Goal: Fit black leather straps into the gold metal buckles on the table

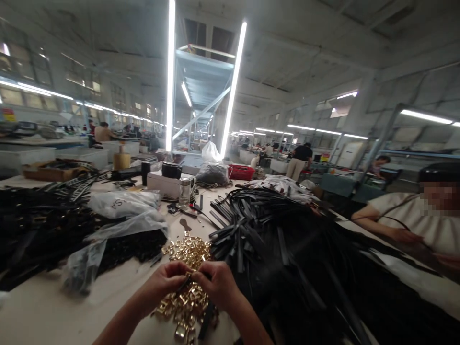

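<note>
My left hand (pixel 171 279) and my right hand (pixel 217 283) meet fingertip to fingertip over a heap of gold buckles (pixel 190 250). Both are closed in a pinch on a narrow black strap (pixel 206 320), part of which hangs below my right hand. A small gold glint shows between the fingertips, but whether it is a buckle on the strap I cannot make out. More gold buckles lie loose on the pale table under my wrists. Right of my hands spreads a large pile of black straps (pixel 247 230).
To the left lie a dark heap of straps (pixel 21 230) and a clear plastic bag (pixel 122 206). A glass jar (pixel 184 192), a white box (pixel 161 184) and a red basket (pixel 241 171) stand further back. A co-worker (pixel 406 215) sits at the right, hands on a strap.
</note>
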Demonstrator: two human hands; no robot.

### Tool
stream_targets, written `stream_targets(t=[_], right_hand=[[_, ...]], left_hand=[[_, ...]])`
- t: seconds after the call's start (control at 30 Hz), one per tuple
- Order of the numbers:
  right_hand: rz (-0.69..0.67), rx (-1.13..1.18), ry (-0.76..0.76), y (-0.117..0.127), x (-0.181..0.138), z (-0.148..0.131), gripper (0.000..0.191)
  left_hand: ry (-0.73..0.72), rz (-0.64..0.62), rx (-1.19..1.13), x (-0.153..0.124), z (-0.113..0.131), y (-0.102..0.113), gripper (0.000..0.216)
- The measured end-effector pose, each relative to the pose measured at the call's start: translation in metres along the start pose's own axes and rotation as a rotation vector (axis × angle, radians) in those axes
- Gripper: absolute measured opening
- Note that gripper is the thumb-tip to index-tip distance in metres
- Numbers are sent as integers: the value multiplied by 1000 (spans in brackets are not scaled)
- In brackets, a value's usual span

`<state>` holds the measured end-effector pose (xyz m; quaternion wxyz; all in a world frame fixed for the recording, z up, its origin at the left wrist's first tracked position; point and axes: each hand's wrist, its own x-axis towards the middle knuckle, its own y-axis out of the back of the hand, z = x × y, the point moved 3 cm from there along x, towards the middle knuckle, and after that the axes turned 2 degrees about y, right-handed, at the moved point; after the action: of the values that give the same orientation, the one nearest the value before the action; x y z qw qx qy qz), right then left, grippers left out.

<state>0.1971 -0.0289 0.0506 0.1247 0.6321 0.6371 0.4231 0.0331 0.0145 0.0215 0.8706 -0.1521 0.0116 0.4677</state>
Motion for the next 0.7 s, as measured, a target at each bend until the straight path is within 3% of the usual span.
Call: stream_targets(t=[0.23,0.4,0.47,0.57,0.63,0.7], right_hand=[[93,-276,125,0,-1,-3,35],[110,-364,110,-1,-3,-5,36],[123,-348,107,4,-2,-12,37],[204,-230,139,21,0,-36,21],[319,-63,227,34,-5,-59,22],[282,122,331,40,-22,-82,27]], left_hand=[[-160,-18,493,2,2,-3,30],[-308,-2,767,-1,6,-2,26],[-331,14,753,-1,8,0,25],[-334,52,604,-2,9,1,26],[-317,61,445,0,8,3,26],[-299,94,297,3,7,6,25]])
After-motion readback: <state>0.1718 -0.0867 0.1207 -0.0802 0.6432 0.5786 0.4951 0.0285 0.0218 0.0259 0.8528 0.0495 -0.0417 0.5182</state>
